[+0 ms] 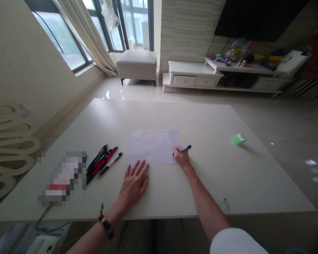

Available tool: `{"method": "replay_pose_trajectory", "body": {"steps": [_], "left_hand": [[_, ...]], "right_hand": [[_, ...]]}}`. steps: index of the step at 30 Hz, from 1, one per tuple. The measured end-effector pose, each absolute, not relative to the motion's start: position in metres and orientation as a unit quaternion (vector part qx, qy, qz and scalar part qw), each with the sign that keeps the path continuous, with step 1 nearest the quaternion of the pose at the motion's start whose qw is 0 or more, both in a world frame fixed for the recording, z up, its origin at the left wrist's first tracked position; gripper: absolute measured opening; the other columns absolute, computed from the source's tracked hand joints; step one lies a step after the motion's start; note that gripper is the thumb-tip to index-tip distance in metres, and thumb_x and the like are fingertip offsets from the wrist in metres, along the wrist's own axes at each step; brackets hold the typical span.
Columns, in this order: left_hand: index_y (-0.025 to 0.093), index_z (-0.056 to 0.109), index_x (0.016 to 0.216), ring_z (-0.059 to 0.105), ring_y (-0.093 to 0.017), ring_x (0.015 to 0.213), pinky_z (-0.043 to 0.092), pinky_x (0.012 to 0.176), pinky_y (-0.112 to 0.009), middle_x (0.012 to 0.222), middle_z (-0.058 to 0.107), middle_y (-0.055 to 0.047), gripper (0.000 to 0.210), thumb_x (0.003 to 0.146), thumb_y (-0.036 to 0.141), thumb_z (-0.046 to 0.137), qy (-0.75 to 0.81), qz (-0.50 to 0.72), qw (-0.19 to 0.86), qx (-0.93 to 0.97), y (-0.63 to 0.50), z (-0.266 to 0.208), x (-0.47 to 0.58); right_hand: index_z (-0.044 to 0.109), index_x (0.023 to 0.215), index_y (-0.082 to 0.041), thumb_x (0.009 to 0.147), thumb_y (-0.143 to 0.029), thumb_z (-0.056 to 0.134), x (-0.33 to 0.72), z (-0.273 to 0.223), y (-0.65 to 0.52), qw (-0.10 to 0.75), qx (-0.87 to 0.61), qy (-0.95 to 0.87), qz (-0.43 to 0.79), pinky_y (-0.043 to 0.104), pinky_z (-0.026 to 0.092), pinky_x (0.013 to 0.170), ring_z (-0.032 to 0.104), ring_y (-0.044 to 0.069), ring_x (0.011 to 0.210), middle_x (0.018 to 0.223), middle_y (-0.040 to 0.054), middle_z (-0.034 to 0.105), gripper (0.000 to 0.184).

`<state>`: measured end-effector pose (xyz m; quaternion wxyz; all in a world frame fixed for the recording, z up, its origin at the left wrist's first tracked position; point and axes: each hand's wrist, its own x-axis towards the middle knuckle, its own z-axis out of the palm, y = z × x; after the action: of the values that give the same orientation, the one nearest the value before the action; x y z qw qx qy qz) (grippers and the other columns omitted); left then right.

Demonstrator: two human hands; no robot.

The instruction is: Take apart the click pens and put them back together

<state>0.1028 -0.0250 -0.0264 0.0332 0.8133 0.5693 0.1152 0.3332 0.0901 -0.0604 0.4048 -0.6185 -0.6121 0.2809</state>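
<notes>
A sheet of white paper (151, 146) lies on the white table, with rows of small handwriting along its right side. My right hand (182, 158) is closed around a blue pen (185, 149) at the sheet's right part; the pen's tip is hidden behind my fingers. Flat on the table, my left hand (134, 181) rests with its fingers spread, the fingertips on the sheet's lower left edge. Left of the paper lie several pens (102, 160) in a loose bunch, black, red and green. A white and black pen (110, 165) lies at the bunch's right side.
A blurred-out device (65, 176) with a cable lies on the table's left. A green and white small box (239, 139) sits at the right. Nearer me is a small clear object (226, 204). Beyond the table (206, 120) stand a stool (136, 65) and a low cabinet (193, 72).
</notes>
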Motion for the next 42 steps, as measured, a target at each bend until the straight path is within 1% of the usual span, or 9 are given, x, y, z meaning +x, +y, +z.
{"method": "replay_pose_trajectory", "body": {"steps": [7,10,14,16,22,27,31,37,42], "left_hand": [[0.026,0.03,0.137,0.02,-0.023,0.134,0.016,0.109,-0.05,0.144,0.028,-0.003,0.05,0.088,0.03,0.037,0.571,0.123,0.041,0.811,-0.025,-0.026,0.103],[0.026,0.031,0.136,0.021,-0.023,0.134,0.016,0.109,-0.05,0.144,0.029,-0.004,0.05,0.087,0.03,0.038,0.57,0.129,0.041,0.811,-0.026,-0.025,0.102],[0.026,0.031,0.136,0.021,-0.023,0.134,0.017,0.108,-0.05,0.144,0.029,-0.003,0.049,0.088,0.031,0.037,0.57,0.134,0.041,0.809,-0.027,-0.027,0.101],[0.026,0.031,0.136,0.021,-0.023,0.134,0.016,0.108,-0.051,0.143,0.03,-0.003,0.049,0.088,0.031,0.037,0.571,0.14,0.039,0.808,-0.028,-0.029,0.1],[0.025,0.034,0.134,0.023,-0.023,0.133,0.017,0.109,-0.049,0.142,0.033,-0.004,0.048,0.087,0.028,0.039,0.568,0.164,0.026,0.806,-0.032,-0.034,0.097],[0.025,0.035,0.134,0.024,-0.023,0.133,0.018,0.108,-0.049,0.142,0.034,-0.004,0.049,0.086,0.027,0.041,0.561,0.17,0.019,0.81,-0.031,-0.039,0.092],[0.023,0.042,0.128,0.031,-0.023,0.129,0.021,0.106,-0.048,0.137,0.041,-0.007,0.044,0.085,0.028,0.043,0.554,0.193,0.008,0.81,-0.031,-0.046,0.092],[0.02,0.055,0.112,0.053,-0.021,0.102,0.039,0.09,-0.039,0.109,0.059,-0.01,0.03,0.086,0.03,0.043,0.631,0.265,-0.046,0.728,-0.036,-0.042,0.075],[0.017,0.055,0.11,0.053,-0.023,0.099,0.04,0.084,-0.037,0.105,0.06,-0.011,0.031,0.087,0.027,0.038,0.748,0.227,-0.078,0.619,-0.036,-0.025,0.025]], "right_hand": [[0.045,0.047,-0.019,0.067,-0.019,0.04,0.338,-0.057,0.088,0.464,-0.587,-0.573,0.335,0.023,0.032,0.047,0.043,0.012,0.047,0.044,-0.0022,0.044,0.021],[0.056,0.066,-0.017,0.07,-0.024,0.044,0.339,-0.052,0.088,0.503,-0.569,-0.536,0.368,0.021,0.033,0.044,0.043,0.01,0.045,0.048,-0.0042,0.047,0.014],[0.043,0.121,-0.015,0.07,-0.029,0.055,0.334,-0.042,0.085,0.546,-0.556,-0.478,0.405,0.018,0.031,0.036,0.038,0.008,0.036,0.045,-0.0098,0.046,0.055],[0.031,0.131,-0.015,0.068,-0.031,0.058,0.33,-0.035,0.079,0.558,-0.542,-0.469,0.417,0.017,0.031,0.034,0.038,0.008,0.034,0.045,-0.0106,0.046,0.07],[0.036,0.131,-0.016,0.078,-0.035,0.049,0.338,-0.027,0.056,0.494,-0.577,-0.565,0.324,0.019,0.029,0.036,0.038,0.008,0.036,0.049,-0.0069,0.047,0.058],[0.042,0.13,-0.018,0.08,-0.031,0.05,0.383,-0.033,0.058,0.299,-0.73,-0.602,0.123,0.026,0.04,0.057,0.059,0.019,0.063,0.076,0.0084,0.065,0.052],[0.047,0.126,-0.021,0.079,-0.03,0.052,0.413,-0.041,0.06,0.209,-0.764,-0.605,0.075,0.026,0.039,0.066,0.06,0.021,0.079,0.094,0.0112,0.065,0.047],[0.054,0.113,-0.014,0.084,-0.035,0.042,0.415,-0.072,0.016,0.312,-0.749,-0.584,0.0,0.027,0.041,0.067,0.056,0.018,0.078,0.096,0.0112,0.057,0.038],[0.054,0.112,-0.014,0.083,-0.047,0.04,0.413,-0.092,-0.047,0.405,-0.72,-0.563,0.017,0.03,0.043,0.062,0.053,0.019,0.07,0.089,0.0089,0.052,0.047]]}}
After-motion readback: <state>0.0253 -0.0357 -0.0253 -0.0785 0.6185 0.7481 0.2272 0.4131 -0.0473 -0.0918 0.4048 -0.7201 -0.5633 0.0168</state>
